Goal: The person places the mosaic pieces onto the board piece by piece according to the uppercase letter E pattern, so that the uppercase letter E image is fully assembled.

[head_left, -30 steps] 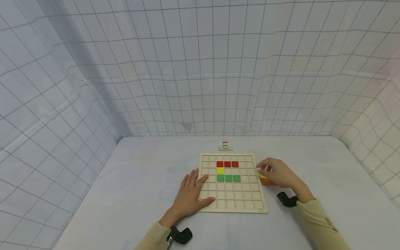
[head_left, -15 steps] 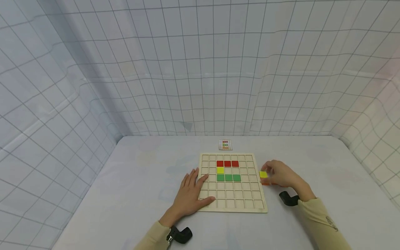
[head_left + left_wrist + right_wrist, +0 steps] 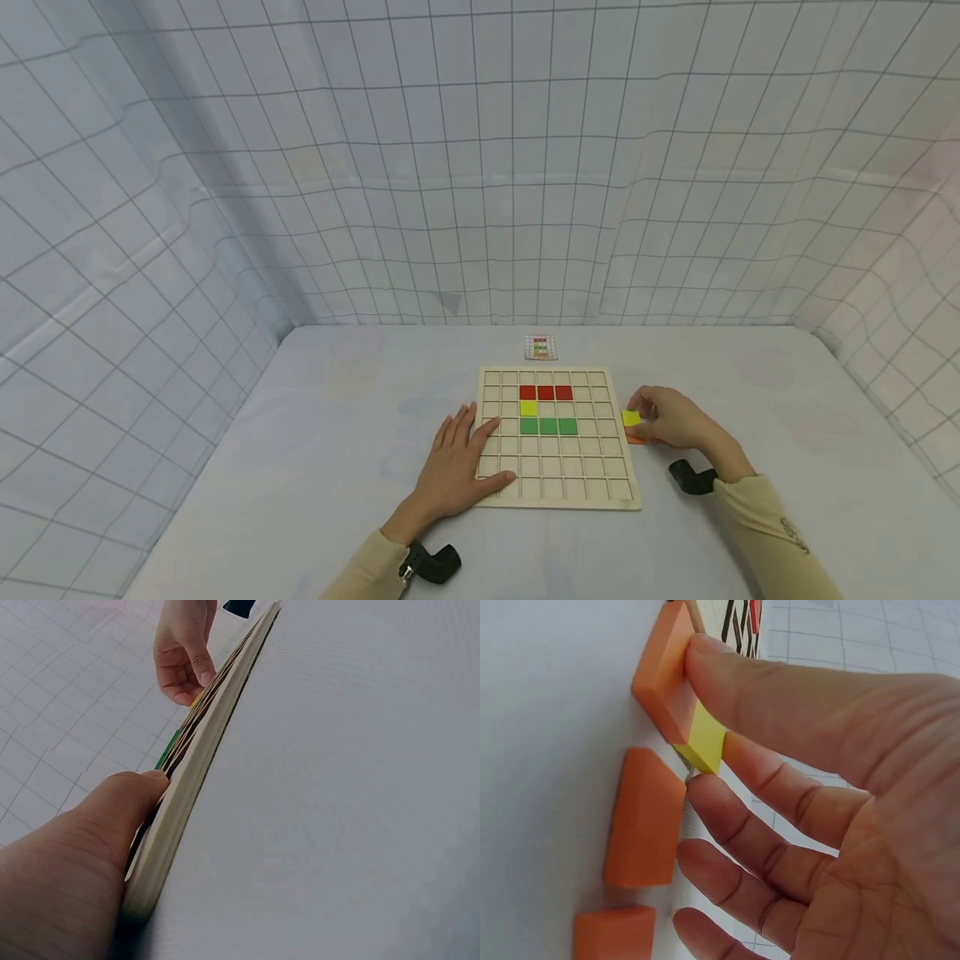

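Note:
My left hand (image 3: 448,471) lies with spread fingers on the left edge of a pale wooden grid board (image 3: 570,490). Its thumb (image 3: 124,795) rests on the board's rim in the left wrist view. Beyond the board's right edge, my right hand (image 3: 671,418) pinches a yellow square tile (image 3: 631,418) between thumb and fingers. In the right wrist view, the thumb partly covers this yellow tile (image 3: 706,739) and meets an orange tile (image 3: 664,671) beside it. Red tiles (image 3: 545,392), one yellow tile (image 3: 528,408) and green tiles (image 3: 548,426) sit in the board's cells.
More orange tiles (image 3: 646,825) lie on the white table (image 3: 337,400) under and beside my right hand. Behind the board is a small card (image 3: 541,347) printed with a coloured grid pattern. White gridded cloth (image 3: 480,208) walls the table at the back and sides.
My right hand has shifted slightly right and down from the board's edge, and its fingers have closed on the yellow tile. The left hand has stayed in place.

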`<state>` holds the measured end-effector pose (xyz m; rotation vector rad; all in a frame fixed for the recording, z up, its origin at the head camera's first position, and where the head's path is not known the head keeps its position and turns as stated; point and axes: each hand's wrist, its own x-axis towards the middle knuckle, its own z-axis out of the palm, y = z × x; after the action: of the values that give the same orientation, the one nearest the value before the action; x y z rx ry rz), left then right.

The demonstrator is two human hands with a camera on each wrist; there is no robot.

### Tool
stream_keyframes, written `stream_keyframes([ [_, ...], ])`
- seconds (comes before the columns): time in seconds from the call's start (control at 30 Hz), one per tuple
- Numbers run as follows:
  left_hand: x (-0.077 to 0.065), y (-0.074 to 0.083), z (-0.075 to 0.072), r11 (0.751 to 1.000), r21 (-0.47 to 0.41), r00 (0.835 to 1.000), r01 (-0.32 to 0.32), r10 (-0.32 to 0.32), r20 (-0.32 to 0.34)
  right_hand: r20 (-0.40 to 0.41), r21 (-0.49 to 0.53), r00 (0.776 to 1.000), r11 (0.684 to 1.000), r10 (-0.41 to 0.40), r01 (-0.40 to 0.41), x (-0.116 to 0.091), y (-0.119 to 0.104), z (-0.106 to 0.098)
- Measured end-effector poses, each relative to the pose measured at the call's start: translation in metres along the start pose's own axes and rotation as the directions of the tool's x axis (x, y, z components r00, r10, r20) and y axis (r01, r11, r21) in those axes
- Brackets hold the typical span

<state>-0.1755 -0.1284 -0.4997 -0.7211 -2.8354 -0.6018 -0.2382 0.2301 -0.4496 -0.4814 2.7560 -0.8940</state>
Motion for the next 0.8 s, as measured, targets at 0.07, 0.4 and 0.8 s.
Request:
stream_keyframes([
  [0.07, 0.0001, 0.0002, -0.0003, 1.0, 0.002, 1.0, 0.001, -0.001, 0.002, -0.005, 0.005, 1.0, 1.0, 0.003, -0.003, 0.0, 0.0, 0.0004],
  [0.4, 0.0002, -0.0006, 0.0, 1.0, 0.006, 1.0, -0.002, 0.002, 0.004, -0.017, 0.039, 0.999, 0.999, 0.037, -0.036, 0.0002, -0.0019, 0.0005],
  [0.8, -0.0001, 0.0003, -0.0011, 1.0, -0.007, 1.0, 0.012, -0.012, 0.015, -0.023, 0.045, 0.999, 0.998, 0.038, -0.037, -0.0012, -0.0032, 0.0007],
])
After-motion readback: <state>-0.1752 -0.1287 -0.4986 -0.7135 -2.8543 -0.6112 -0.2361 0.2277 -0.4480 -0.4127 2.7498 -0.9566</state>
